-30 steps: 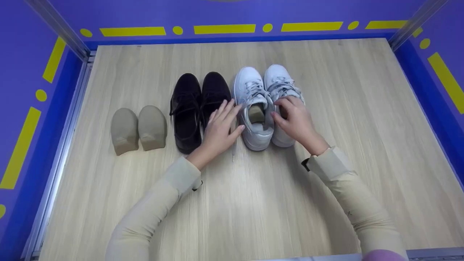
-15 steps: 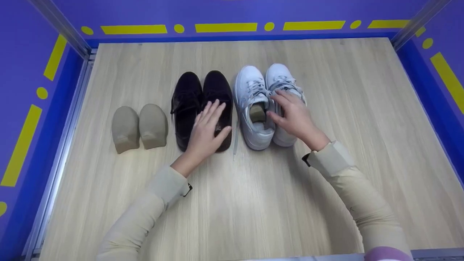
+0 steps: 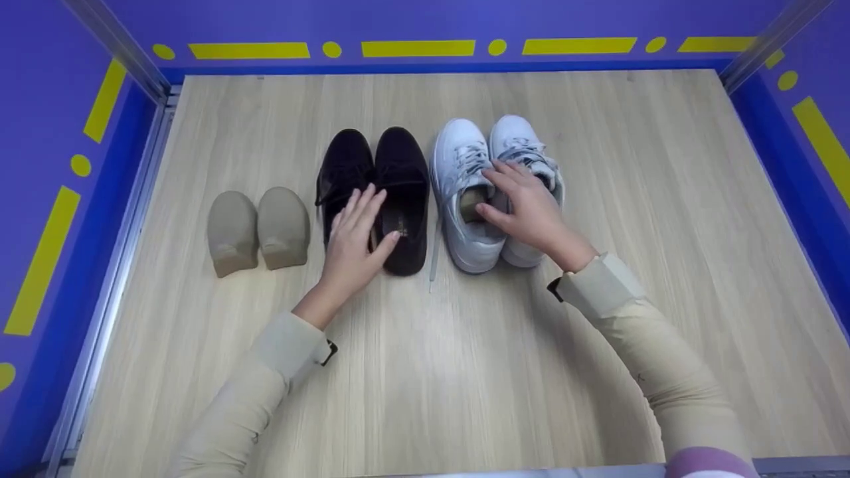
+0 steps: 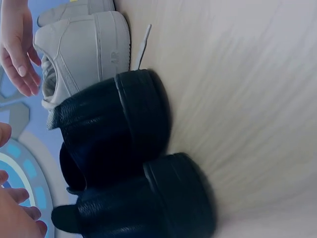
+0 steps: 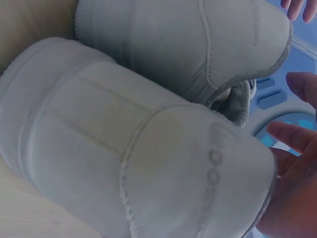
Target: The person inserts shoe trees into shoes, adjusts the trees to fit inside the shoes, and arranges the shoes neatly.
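Note:
My left hand [image 3: 348,255] hovers with spread fingers over the left black shoe [image 3: 347,149], hiding much of its opening. The right black shoe [image 3: 400,153] lies beside it, its insole in sight. Over the white sneakers my right hand [image 3: 531,211] has loosely extended fingers and holds nothing. Its thumb is near the opening of the left white sneaker [image 3: 475,249], where a beige shoe insert [image 3: 471,202] sits. The right white sneaker [image 3: 514,133] is partly hidden under that hand. In the right wrist view, the white heel [image 5: 168,153] fills the foreground.
Two beige shoe inserts [image 3: 231,229] stand side by side on the left of the wooden board [image 3: 465,372]. A loose shoelace end [image 3: 433,262] lies between the black and white shoes. Blue walls [image 3: 425,23] with yellow marks enclose the back and sides.
My left hand has moved left, from beside the left white sneaker to over the left black shoe. The right hand has shifted slightly up and left, and its fingers have straightened.

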The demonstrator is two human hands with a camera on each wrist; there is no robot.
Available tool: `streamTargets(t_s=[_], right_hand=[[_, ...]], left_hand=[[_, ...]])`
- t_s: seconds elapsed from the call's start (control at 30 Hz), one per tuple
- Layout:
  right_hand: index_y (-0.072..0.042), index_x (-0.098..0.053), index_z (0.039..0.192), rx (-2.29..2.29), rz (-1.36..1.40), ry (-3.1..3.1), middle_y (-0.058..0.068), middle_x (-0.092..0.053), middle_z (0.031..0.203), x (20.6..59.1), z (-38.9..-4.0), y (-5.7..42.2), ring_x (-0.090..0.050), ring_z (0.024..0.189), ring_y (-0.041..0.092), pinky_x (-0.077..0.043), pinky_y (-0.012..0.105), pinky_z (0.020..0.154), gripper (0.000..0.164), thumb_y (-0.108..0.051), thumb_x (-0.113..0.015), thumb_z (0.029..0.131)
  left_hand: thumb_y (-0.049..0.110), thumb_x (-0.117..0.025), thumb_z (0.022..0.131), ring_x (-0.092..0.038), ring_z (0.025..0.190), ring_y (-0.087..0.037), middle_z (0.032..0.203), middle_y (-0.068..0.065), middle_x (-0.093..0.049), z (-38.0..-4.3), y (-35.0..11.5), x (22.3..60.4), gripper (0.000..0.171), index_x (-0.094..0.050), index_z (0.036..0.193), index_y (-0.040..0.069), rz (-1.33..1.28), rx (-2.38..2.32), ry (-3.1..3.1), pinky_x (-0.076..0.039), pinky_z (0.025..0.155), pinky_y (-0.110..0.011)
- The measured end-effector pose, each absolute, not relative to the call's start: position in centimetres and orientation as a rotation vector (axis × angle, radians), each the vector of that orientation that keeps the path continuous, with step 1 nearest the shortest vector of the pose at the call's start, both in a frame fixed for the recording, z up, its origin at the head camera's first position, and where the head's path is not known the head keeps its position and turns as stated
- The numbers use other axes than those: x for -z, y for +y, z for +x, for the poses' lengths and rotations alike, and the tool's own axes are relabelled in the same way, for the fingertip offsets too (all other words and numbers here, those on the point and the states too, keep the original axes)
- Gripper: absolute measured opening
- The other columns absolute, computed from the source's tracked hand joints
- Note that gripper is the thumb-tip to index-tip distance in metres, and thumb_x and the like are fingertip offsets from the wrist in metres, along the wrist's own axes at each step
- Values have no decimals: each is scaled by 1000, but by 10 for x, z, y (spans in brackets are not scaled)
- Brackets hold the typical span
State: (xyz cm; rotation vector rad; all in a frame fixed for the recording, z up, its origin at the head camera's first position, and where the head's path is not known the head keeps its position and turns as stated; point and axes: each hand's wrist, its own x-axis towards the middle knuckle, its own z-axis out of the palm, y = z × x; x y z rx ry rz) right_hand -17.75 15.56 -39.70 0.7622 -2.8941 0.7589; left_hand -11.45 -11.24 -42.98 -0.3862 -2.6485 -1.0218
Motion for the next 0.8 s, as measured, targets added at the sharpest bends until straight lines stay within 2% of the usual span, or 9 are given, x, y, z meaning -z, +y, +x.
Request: streamTargets(t_s=[0.33,0.53,0.8], right_hand=[[-6,-42,131,-723,866,-2965,17,-34,139,396,-181,147,-25,130,36,-18,47,107,63,-37,-61,79],[-8,-40,133,-699,896,-2987,16,-33,140,397,-181,142,-23,132,35,-18,48,107,65,-39,-59,80],[-8,-39,133,-685,919,-3007,16,-31,141,401,-182,136,-22,132,33,-17,46,107,65,-40,-59,80]], left_hand=[[26,-58,83,-25,131,-34,139,-16,-35,-111,-132,439,56,-40,133,8,-301,1075,-2627,-19,104,-54],[26,-59,82,-23,132,-33,139,-16,-34,-110,-143,440,55,-42,131,8,-224,1094,-2625,-19,102,-57],[26,-58,83,-19,134,-29,143,-12,-29,-110,-158,441,53,-43,131,10,-132,1121,-2684,-15,101,-60]])
